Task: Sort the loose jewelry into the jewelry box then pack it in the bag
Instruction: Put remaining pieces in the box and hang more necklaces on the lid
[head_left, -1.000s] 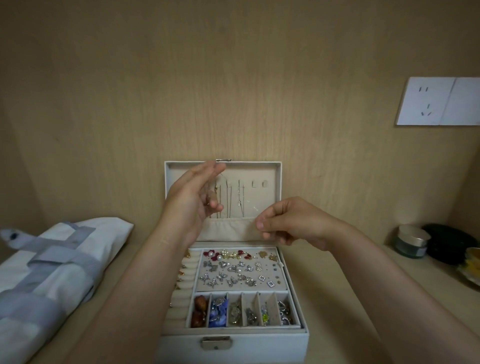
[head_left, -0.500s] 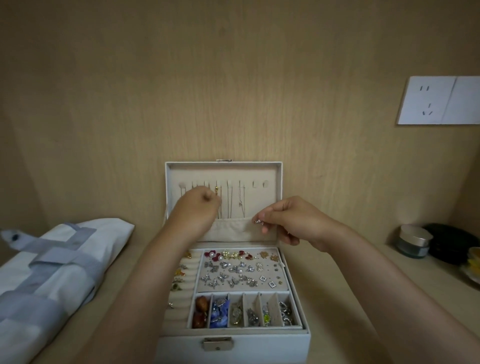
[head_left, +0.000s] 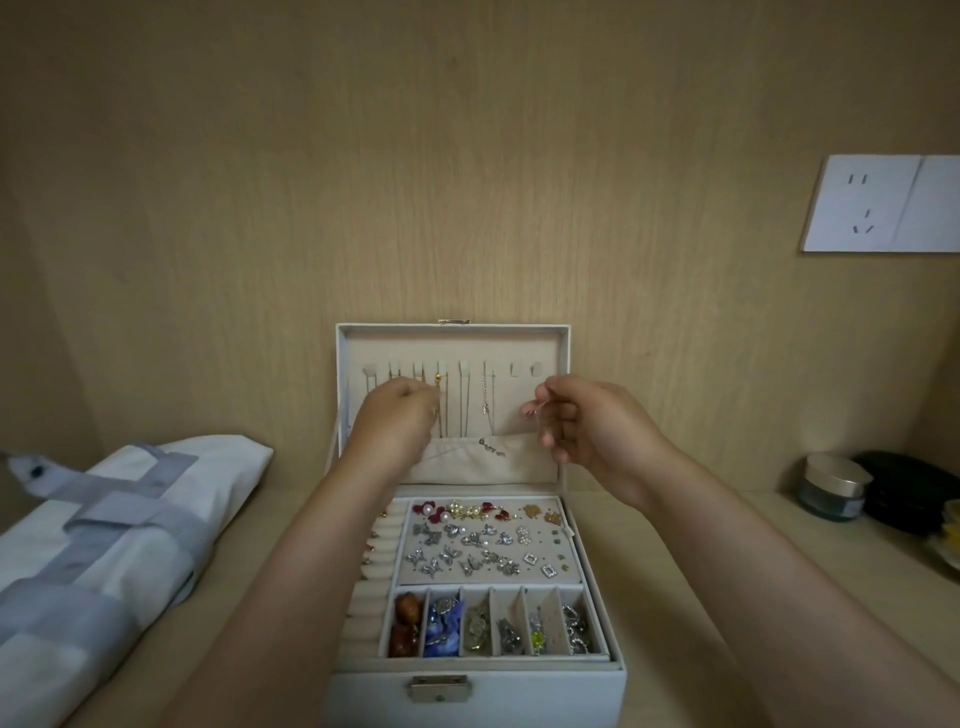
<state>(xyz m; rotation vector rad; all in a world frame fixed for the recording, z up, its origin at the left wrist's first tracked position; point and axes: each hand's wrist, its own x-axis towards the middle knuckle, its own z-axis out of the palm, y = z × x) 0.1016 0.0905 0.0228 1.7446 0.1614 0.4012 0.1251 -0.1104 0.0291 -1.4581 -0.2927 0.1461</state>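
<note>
A white jewelry box stands open in front of me, its upright lid lined with hooks and several hanging necklaces. Earrings fill the upper tray, and small pieces lie in the front compartments. My left hand is curled in front of the lid's left hooks, fingertips pinched at a thin chain. My right hand is raised before the lid's right side and pinches a small silver pendant. A fine chain seems to run between both hands. The white and grey bag lies on the left.
A round jar with a metallic lid and a black case sit at the right on the shelf. A white wall socket is on the wooden back panel. The box stands close to that panel.
My right hand rose and moved right along the lid with the pendant. My left hand closed from open fingers to a pinch and dropped slightly by the left hooks.
</note>
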